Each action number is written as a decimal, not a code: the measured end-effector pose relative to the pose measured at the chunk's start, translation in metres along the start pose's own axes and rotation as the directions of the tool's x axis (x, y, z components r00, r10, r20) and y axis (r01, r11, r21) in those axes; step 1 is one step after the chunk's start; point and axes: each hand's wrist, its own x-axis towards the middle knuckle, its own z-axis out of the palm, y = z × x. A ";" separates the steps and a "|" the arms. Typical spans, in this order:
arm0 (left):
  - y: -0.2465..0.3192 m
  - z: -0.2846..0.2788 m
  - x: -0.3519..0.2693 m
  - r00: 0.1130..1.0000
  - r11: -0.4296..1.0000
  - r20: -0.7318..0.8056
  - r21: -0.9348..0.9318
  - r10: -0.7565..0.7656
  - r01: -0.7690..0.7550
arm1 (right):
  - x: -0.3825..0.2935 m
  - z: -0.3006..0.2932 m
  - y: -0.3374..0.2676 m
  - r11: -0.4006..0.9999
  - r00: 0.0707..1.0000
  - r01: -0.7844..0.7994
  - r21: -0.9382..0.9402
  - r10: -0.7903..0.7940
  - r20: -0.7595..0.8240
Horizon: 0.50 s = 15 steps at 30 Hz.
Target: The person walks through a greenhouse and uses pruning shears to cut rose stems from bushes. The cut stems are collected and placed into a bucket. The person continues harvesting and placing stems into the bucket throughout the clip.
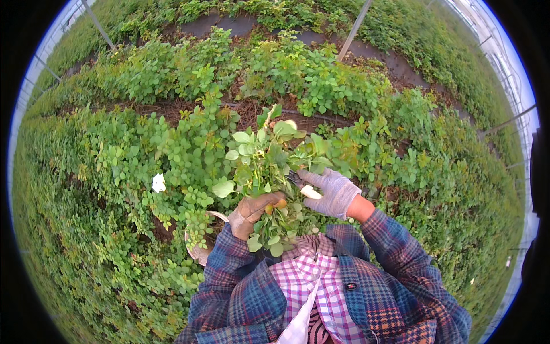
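My left hand (253, 211), in a brown work glove, is closed around a bunch of leafy green cuttings (268, 165). Leaves stick out above and hang below its fist, and a few stems look cut at their ends. My right hand (330, 191), in a thin greyish glove, grips pruning shears (310, 192) with pale handles. Their dark blades lie at the right side of the bunch, partly hidden by leaves. Whether they touch a stem cannot be told. A pale round basket or bucket (198, 253) shows partly beside my left forearm, half covered by foliage.
Dense rows of rose-like bushes (142, 146) surround me, with a white flower (158, 183) at the left. Dark ground cover (219, 24) and a thin irrigation pipe (331, 119) run between rows. Slanted posts (354, 30) stand beyond, and greenhouse framing shows at the rim.
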 end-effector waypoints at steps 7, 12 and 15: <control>-0.006 -0.045 0.097 0.968 0.893 0.090 0.375 0.234 -0.251 | 0.080 0.029 0.057 0.984 0.948 -0.033 0.178 0.087 -0.305; 0.009 -0.066 0.171 0.978 0.961 -0.114 0.194 -0.177 0.197 | 0.150 0.042 0.032 0.389 0.836 -0.144 0.910 0.540 -0.099; -0.001 -0.057 0.200 0.882 0.873 -0.065 -0.192 -0.467 0.448 | 0.178 0.035 0.068 0.313 0.704 -0.023 0.950 0.680 -0.207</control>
